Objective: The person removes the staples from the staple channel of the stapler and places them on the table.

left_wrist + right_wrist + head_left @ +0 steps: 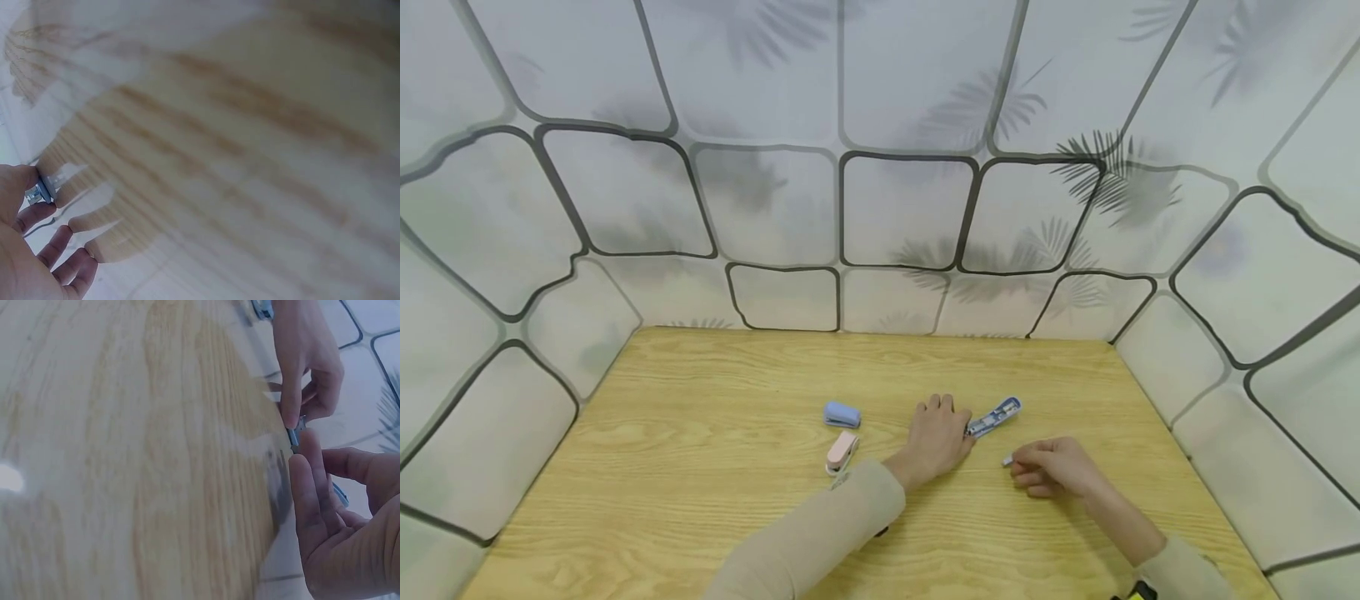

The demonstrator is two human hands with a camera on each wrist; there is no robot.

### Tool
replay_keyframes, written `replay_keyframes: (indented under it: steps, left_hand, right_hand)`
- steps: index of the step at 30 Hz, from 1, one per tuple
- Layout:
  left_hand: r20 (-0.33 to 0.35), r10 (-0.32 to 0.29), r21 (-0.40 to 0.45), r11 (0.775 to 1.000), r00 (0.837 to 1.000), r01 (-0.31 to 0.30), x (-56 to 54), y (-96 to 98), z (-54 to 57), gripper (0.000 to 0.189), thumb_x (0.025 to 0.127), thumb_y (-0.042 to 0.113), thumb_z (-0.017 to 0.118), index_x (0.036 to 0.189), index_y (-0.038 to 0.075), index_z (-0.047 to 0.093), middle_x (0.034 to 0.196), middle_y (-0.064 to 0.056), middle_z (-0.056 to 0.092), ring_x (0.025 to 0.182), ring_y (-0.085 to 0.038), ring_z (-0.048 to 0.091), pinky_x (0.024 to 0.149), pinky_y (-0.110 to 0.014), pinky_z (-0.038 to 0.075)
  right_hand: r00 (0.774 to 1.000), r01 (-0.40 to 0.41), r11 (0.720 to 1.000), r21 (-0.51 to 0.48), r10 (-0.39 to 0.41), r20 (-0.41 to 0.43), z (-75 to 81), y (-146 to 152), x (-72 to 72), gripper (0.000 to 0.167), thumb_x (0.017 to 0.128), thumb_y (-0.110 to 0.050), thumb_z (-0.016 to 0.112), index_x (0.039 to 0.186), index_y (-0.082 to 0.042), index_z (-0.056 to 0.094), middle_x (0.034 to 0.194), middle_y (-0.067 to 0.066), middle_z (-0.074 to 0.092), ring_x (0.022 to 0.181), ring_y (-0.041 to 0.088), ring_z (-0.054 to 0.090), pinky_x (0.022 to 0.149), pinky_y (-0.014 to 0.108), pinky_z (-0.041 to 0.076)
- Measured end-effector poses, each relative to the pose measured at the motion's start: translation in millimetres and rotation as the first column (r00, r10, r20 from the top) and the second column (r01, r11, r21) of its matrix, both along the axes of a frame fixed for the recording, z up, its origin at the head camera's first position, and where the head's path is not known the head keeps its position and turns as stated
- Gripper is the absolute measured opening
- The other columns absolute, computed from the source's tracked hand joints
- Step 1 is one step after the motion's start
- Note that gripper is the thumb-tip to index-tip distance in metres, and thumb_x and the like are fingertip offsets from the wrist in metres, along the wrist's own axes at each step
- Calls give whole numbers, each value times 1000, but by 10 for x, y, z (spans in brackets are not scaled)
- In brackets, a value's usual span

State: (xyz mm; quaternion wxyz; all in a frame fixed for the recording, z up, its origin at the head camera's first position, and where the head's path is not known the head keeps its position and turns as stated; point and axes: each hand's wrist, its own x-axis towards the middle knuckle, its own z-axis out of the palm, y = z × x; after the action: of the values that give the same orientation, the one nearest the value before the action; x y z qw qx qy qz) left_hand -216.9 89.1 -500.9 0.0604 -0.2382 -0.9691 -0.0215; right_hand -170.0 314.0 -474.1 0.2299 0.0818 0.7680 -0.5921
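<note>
Just right of centre in the head view, the left hand (937, 437) lies on the wooden bench (700, 467) and steadies the rear end of an opened blue stapler (996, 416), which lies on the bench pointing toward the upper right. The right hand (1051, 467), a little lower and to the right, is curled and pinches a small pale strip of staples (1007, 460) between fingertips; the strip is near the stapler but apart from it. As a judgement, the stapler is open and ready while the strip is not yet laid into it, and closing it also remains. Left of centre, a closed blue stapler (842, 414) and a pink stapler (841, 452) rest untouched.
</note>
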Motion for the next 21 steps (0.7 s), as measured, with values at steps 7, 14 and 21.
replay_keyframes:
  steps: [7,14,21]
  left_hand:
    - [-5,-4,6,1000,1000,4,-5,8,-12,30,101,56,63,106,27,69,100,2,64,86,-14,53,70,-29,43]
    - [13,-7,8,1000,1000,7,6,4,1,32,102,57,62,111,27,70,103,2,64,89,-15,54,72,-29,45]
    - [27,-15,-7,1000,1000,15,33,-40,27,39,103,56,60,123,24,68,113,1,65,97,-15,59,79,-30,51]
  right_hand:
    - [1000,-24,998,63,25,-13,-48,-9,17,37,102,-18,66,123,13,68,84,-3,80,73,8,78,67,27,65]
    - [1000,-29,995,94,29,-8,-123,9,7,37,102,-20,67,123,10,69,84,-2,80,75,9,78,67,27,65]
    - [1000,-21,997,80,20,17,-104,21,-18,34,103,-19,67,122,8,69,85,-1,80,75,10,78,67,27,65]
